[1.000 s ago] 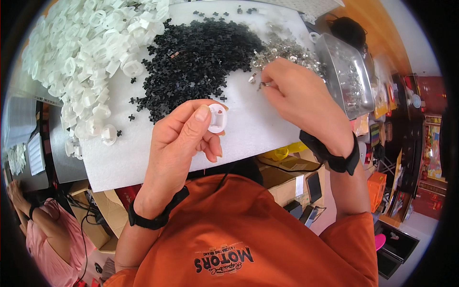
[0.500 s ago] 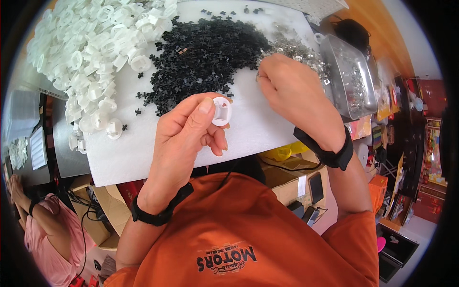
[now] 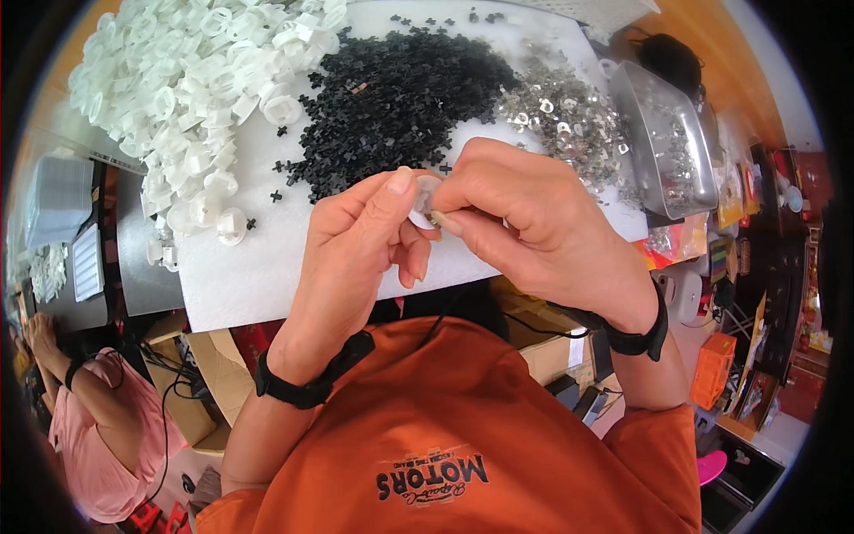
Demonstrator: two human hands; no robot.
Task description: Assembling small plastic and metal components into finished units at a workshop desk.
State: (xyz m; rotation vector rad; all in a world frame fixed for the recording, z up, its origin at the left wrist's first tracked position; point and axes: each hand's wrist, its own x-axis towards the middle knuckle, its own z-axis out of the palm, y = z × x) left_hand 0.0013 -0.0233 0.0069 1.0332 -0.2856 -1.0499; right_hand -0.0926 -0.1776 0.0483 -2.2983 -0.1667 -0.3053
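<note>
Right hand (image 3: pixel 538 209) just came off the heap of small silvery metal bits (image 3: pixel 574 116); its fingers pinch what looks like one against the round white plastic part (image 3: pixel 423 198), clamped in the left hand (image 3: pixel 351 227) above the tabletop (image 3: pixel 240 280), toward its near edge. Two-handed now, basically.

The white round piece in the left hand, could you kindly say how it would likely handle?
The white piece is probably light, being small enough for the left hand to pinch. It seems stiff: no bend shows in its visible rim. Set on edge, it might roll, since its rim looks curved, though the right hand partly covers it.
</note>
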